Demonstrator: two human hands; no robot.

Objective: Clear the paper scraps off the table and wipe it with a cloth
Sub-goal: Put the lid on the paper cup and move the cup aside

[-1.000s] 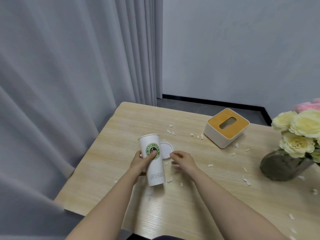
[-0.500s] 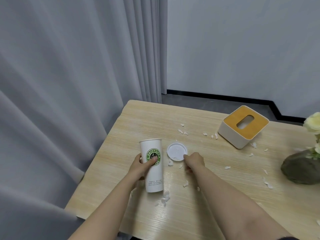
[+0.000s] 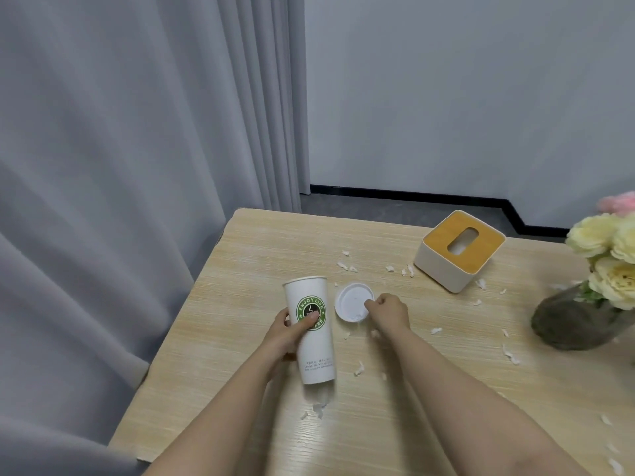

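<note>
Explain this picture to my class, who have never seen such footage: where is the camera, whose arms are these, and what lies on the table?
The camera sits on a person's head, looking forward and down, so the arms are the wearer's own. No machine is involved. The left hand holds a tall white paper cup in its grip. The right hand, fingers curled, touches the edge of a round white lid lying flat. Small paper scraps are scattered over the wooden table. A tissue box and a vase of flowers stand further right.
</note>
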